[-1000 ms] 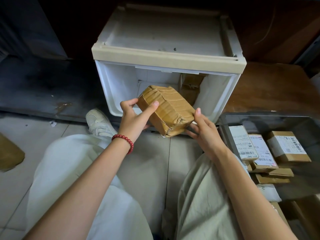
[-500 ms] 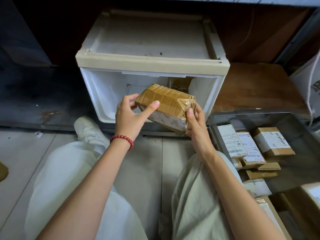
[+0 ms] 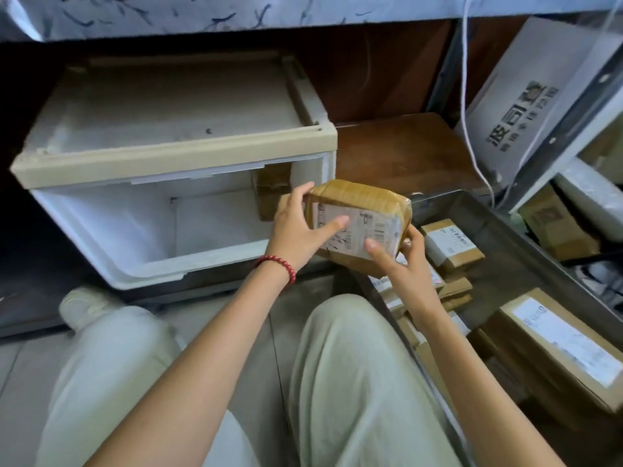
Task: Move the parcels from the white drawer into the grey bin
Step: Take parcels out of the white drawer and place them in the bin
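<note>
I hold a brown taped parcel (image 3: pixel 362 217) with a white label facing me, in the air between the white drawer (image 3: pixel 161 183) and the grey bin (image 3: pixel 499 237). My left hand (image 3: pixel 300 230) grips its left end, thumb across the label. Its right lower corner sits in my right hand (image 3: pixel 401 264), with the thumb on the label. One brown parcel (image 3: pixel 271 190) stands at the drawer's back right corner. Several labelled parcels (image 3: pixel 450 246) lie in the bin.
A large labelled cardboard box (image 3: pixel 559 345) lies at the bin's near right. A white paper bag (image 3: pixel 529 96) and a white cable (image 3: pixel 472 129) stand behind the bin beside a metal shelf frame. My knees and a white shoe (image 3: pixel 84 308) fill the tiled floor in front.
Both hands carried the parcel out of the drawer and to the right, turning it so the label faces me. My view swung right, showing more of the bin.
</note>
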